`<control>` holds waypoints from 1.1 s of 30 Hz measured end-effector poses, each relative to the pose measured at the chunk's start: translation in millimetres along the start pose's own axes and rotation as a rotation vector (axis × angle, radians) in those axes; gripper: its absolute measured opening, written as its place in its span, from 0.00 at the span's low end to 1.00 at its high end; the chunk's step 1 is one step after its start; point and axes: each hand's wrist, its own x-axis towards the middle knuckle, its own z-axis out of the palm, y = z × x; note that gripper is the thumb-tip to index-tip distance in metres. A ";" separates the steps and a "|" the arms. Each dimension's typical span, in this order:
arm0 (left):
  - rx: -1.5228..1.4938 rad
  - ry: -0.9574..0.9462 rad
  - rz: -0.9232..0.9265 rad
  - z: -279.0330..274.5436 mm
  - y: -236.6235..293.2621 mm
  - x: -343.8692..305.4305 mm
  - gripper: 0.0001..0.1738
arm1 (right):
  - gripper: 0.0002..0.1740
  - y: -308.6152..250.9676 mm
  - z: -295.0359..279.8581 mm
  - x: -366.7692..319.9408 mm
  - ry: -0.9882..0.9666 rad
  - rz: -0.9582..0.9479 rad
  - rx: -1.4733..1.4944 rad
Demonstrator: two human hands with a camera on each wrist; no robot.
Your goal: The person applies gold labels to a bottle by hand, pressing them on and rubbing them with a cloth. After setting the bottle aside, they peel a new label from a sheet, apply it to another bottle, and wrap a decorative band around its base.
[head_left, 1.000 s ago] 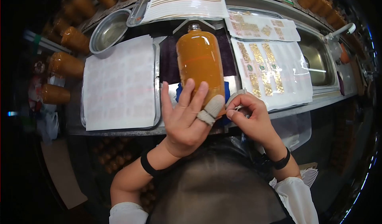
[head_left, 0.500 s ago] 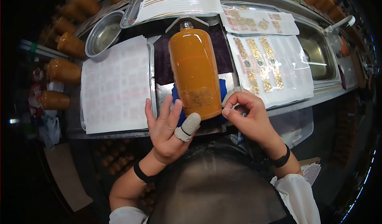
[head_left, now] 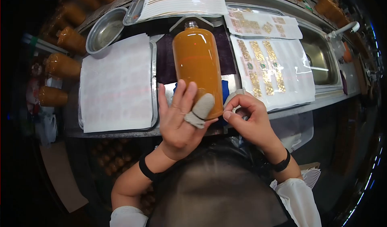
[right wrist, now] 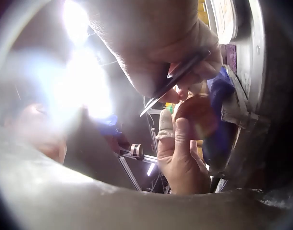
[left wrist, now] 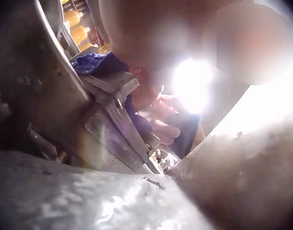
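Observation:
A large orange-brown bottle [head_left: 196,55] lies with its neck pointing away from me, its lower part over a blue cloth [head_left: 225,92]. My left hand [head_left: 179,126] rests with straight fingers on the bottle near its base, a pale finger cot [head_left: 202,106] on the index finger. That hand covers the spot of the gold design seen earlier. At the base's right edge is my right hand [head_left: 253,116], thumb and fingers curled; it also wears a finger cot [head_left: 234,94]. In the right wrist view this hand grips dark pointed tweezers [right wrist: 182,74].
White sheets [head_left: 117,85] lie on a tray at left, below a metal bowl [head_left: 92,41]. Gold decal strips [head_left: 256,49] lie on white paper at right, beside a sink [head_left: 322,57]. Striped paper [head_left: 185,3] fills the back tray. More orange bottles [head_left: 62,65] line the left side.
My left hand drew back off the bottle, baring a gold design near its base, then returned over it. The right hand has stayed by the base's right edge.

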 end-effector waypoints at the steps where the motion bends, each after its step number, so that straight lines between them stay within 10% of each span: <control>1: -0.047 0.021 0.021 0.3 -4.7 -3.6 0.34 | 0.04 -0.8 0.7 -0.8 0.003 -0.006 -0.008; 28: 0.240 -0.069 0.184 -2.8 13.8 9.4 0.19 | 0.03 11.3 0.9 6.0 0.006 -0.023 0.005; 33: 0.026 -0.014 0.008 0.1 -0.4 2.9 0.36 | 0.04 13.5 1.4 0.0 0.032 0.049 0.132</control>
